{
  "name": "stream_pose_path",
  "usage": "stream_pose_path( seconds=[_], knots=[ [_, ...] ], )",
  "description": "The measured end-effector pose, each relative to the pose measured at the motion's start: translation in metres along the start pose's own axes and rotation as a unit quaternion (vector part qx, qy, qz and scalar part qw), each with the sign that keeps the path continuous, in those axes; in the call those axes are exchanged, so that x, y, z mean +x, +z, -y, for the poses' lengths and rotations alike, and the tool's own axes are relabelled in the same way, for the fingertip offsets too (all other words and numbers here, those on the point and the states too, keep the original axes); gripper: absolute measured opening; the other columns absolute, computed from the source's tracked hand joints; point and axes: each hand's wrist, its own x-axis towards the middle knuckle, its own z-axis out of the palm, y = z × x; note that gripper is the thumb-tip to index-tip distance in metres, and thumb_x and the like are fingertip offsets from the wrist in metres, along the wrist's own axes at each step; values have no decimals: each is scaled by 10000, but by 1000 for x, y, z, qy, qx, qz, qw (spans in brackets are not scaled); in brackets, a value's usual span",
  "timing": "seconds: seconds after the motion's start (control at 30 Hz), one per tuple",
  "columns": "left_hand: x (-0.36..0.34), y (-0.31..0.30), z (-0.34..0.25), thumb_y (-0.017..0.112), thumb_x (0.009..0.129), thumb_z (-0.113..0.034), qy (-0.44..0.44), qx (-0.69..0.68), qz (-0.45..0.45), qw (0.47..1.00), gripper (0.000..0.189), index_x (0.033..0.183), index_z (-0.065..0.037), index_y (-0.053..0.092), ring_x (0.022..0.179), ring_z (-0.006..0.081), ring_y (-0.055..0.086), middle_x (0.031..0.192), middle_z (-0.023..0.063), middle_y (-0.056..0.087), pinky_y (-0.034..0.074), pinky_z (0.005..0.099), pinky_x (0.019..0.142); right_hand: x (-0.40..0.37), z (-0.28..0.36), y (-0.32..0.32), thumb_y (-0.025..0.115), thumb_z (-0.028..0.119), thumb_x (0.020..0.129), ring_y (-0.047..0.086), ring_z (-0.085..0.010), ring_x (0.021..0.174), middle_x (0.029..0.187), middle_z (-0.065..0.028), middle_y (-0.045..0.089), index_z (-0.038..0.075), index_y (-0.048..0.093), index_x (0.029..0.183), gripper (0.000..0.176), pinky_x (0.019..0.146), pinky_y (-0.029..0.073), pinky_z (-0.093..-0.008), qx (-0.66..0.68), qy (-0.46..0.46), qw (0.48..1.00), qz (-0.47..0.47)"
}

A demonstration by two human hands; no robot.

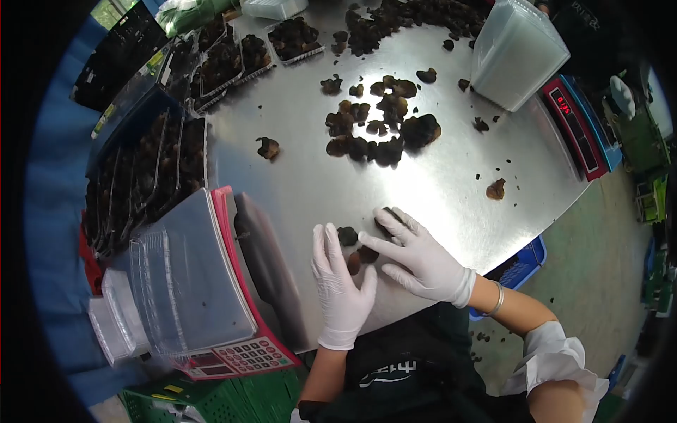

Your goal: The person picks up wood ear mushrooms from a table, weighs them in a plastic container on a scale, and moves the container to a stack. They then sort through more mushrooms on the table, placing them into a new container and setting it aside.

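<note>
My left hand, in a white glove, lies on the steel table near its front edge with fingers stretched out and thumb apart. Opposite it, my gloved right hand is spread, palm down. A dark wood ear mushroom shows at the right fingertips, partly hidden by them. Between the hands sit a blackish mushroom piece, close to the left fingertips, and a brown piece by the left thumb. Farther back lies a loose cluster of wood ear mushrooms.
A lidded scale stands at the left, beside filled mushroom trays. More filled trays and a mushroom heap are at the back. Stacked clear containers and a red-blue scale are at the right. Below is a blue basket.
</note>
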Motion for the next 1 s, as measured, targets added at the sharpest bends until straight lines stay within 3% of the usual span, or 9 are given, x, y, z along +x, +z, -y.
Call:
stream_pose_path(
  seconds=[0.13, 0.17, 0.27, 0.37, 0.43, 0.63, 0.73, 0.8, 1.0],
  knots=[
    [-12, -12, 13, 642, 824, -24, -17, 20, 4, 1000, 767, 1516, -4, 313, 1372, 415, 365, 1483, 259, 355, 312, 482, 1143, 1, -19, -23, 621, 116, 880, 483, -368, 1344, 1546, -257, 340, 86, 461, 1459, 602, 1058, 450, -396, 149, 195, 945, -217],
    [-13, -14, 10, 613, 828, 19, -24, 6, -11, 1000, 708, 1492, -12, 367, 1356, 393, 399, 1455, 237, 407, 328, 463, 1138, 12, -47, -36, 620, 153, 899, 452, -375, 1365, 1552, -261, 328, 58, 414, 1481, 624, 1095, 408, -413, -112, 96, 967, -209],
    [-18, -16, 15, 606, 827, 31, -26, -13, -19, 999, 681, 1473, -9, 396, 1341, 378, 426, 1436, 224, 433, 341, 454, 1132, 43, -102, -57, 617, 324, 918, 310, -461, 1409, 1524, -283, 343, 121, 430, 1476, 623, 1167, 275, -489, -107, 88, 942, -305],
    [-19, -13, 16, 603, 831, 49, -40, -19, -43, 998, 628, 1438, -28, 460, 1306, 360, 470, 1397, 201, 484, 371, 441, 1106, 66, -126, -59, 625, 352, 910, 390, -445, 1342, 1495, -278, 383, 122, 464, 1453, 611, 1145, 299, -493, -249, 111, 924, -269],
    [-18, -11, 20, 605, 832, 53, -51, -40, -55, 996, 594, 1410, -42, 507, 1287, 353, 489, 1369, 191, 515, 384, 436, 1093, 71, -117, -55, 624, 355, 909, 442, -409, 1299, 1479, -264, 414, 127, 515, 1420, 570, 1127, 332, -492, -26, 133, 989, -51],
    [-21, -12, 18, 615, 829, 96, -110, -147, -49, 982, 430, 1224, -62, 675, 1136, 212, 581, 1278, 105, 601, 477, 359, 961, 10, -61, -36, 621, 225, 910, 443, -391, 1312, 1443, -275, 435, 89, 548, 1385, 500, 1126, 340, -480, 94, 120, 973, -174],
    [-16, -14, 12, 616, 845, 67, -59, -31, -73, 995, 450, 1277, -57, 638, 1206, 240, 551, 1332, 115, 570, 445, 370, 1015, -12, -53, -11, 623, 224, 906, 403, -424, 1343, 1450, -281, 423, 67, 517, 1404, 532, 1151, 313, -489, -43, 160, 971, -173],
    [-11, -13, 5, 600, 920, -120, -37, -41, -68, 996, 469, 1382, -62, 550, 1307, 319, 456, 1391, 162, 507, 331, 443, 1116, -13, -15, 13, 638, 253, 890, 376, -430, 1368, 1455, -278, 418, 68, 505, 1409, 566, 1177, 263, -529, 113, 126, 977, -128],
    [-9, -8, 8, 514, 993, -263, -10, -55, -15, 998, 570, 1486, -3, 392, 1423, 369, 294, 1513, 228, 337, 244, 469, 1168, 27, -16, 0, 630, 212, 838, 399, -405, 1358, 1416, -194, 472, 92, 597, 1285, 463, 1163, 251, -583, 21, -89, 995, -32]
  ],
)
